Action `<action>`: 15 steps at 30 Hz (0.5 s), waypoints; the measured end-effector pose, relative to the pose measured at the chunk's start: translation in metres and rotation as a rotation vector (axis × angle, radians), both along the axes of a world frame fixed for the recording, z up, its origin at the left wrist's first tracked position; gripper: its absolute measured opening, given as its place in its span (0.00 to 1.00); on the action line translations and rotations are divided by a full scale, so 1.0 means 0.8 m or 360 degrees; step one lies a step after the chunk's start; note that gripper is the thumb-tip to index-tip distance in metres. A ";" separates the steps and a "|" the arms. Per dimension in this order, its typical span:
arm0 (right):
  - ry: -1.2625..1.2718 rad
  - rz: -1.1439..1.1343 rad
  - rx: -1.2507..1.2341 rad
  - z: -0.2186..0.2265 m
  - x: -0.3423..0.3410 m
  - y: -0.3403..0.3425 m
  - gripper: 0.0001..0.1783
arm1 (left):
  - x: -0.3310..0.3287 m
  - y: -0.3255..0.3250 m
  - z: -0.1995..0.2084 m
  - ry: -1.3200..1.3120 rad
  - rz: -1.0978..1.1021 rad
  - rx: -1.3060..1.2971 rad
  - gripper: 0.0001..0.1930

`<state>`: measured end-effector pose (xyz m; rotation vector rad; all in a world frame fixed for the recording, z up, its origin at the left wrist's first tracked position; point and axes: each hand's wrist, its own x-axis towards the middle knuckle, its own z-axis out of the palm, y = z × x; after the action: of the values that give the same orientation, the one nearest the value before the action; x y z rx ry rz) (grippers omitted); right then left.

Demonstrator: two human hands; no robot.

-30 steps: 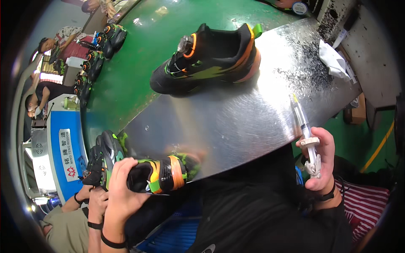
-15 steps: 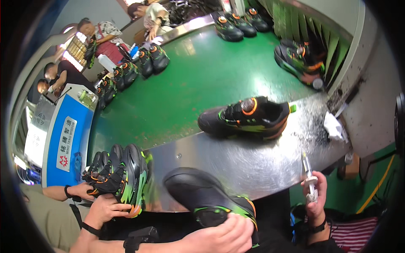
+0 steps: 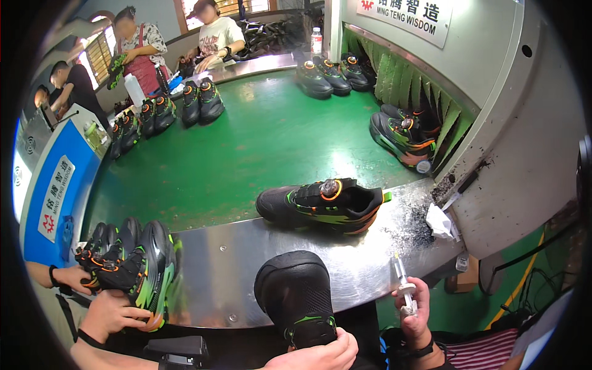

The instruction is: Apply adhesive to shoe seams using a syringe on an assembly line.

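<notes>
Near the lower edge, my left hand (image 3: 327,353) is closed round the heel end of a black sneaker (image 3: 295,287) with green trim. The toe points away from me, over the steel ledge (image 3: 209,271). My right hand (image 3: 414,308) grips a clear syringe (image 3: 404,287) upright, its thin tip upward, to the right of that shoe. Beyond both hands, another black sneaker (image 3: 320,205) with an orange-ringed dial and green stripes stands sideways on the ledge, toe to the left. Neither hand touches it.
A co-worker's hands (image 3: 114,316) hold black-green sneakers (image 3: 132,265) at left. More shoes (image 3: 203,102) line the green belt (image 3: 246,142). A shoe pair (image 3: 404,134) sits by the strip curtain (image 3: 425,98). White tissue (image 3: 439,221) lies at the ledge's right end.
The held sneaker has turned so its toe, formerly toward the upper left, points nearly straight away. The whole view has shifted. My right hand still grips the syringe.
</notes>
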<state>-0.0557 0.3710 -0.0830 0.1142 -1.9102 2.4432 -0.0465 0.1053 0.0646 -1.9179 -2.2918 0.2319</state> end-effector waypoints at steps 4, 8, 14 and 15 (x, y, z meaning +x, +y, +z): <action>0.0001 -0.0001 0.0003 -0.006 -0.002 0.006 0.57 | -0.002 0.009 0.000 0.0081 0.0038 -0.0104 0.16; 0.0025 -0.0068 -0.0029 -0.004 -0.006 0.003 0.57 | -0.007 0.016 0.002 0.0099 -0.0007 -0.0167 0.17; 0.0013 -0.0025 -0.0036 -0.006 0.000 0.006 0.57 | -0.006 0.018 0.003 0.0102 0.0017 -0.0176 0.18; 0.0005 -0.0028 -0.0036 -0.008 0.002 0.005 0.57 | -0.005 0.017 0.001 0.0094 0.0014 -0.0176 0.18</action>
<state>-0.0542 0.3750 -0.0895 0.1001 -1.8736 2.4508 -0.0503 0.1189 0.0655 -1.9246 -2.2942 0.4194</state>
